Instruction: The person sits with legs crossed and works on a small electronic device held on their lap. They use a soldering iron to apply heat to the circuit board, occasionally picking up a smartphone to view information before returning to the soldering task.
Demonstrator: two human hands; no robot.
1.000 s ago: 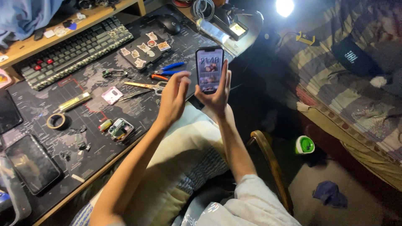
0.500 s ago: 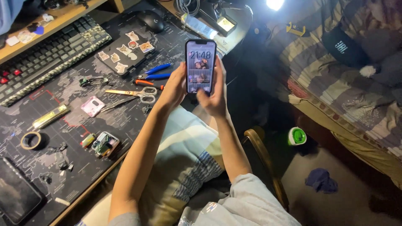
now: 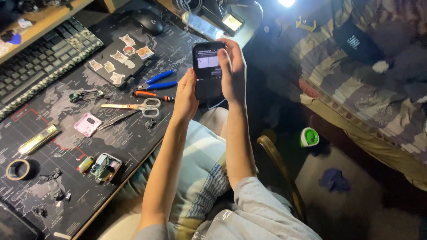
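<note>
A black smartphone [image 3: 206, 66] with a lit screen is held upright in front of me, above the desk's right edge. My left hand [image 3: 185, 98] grips its lower left side from below. My right hand [image 3: 232, 71] wraps its right side, with the thumb lying across the screen. Both forearms rise from my lap. Just left of the hands on the desk mat lie blue-handled pliers [image 3: 158, 80], a small orange-handled tool [image 3: 153, 95] and scissors [image 3: 133, 106].
A dark desk mat [image 3: 53, 133] carries a keyboard [image 3: 40, 62], a mouse [image 3: 149, 21], a sticker-covered black case [image 3: 119, 63], a pink gadget [image 3: 87, 124], a tape roll [image 3: 18, 169] and small parts. A bed with a striped cover [image 3: 356, 80] lies right; a green cup [image 3: 309, 137] stands on the floor.
The view has shifted, so the desk items sit further left and lower. The phone's screen content changed, and my right thumb now rests on the screen.
</note>
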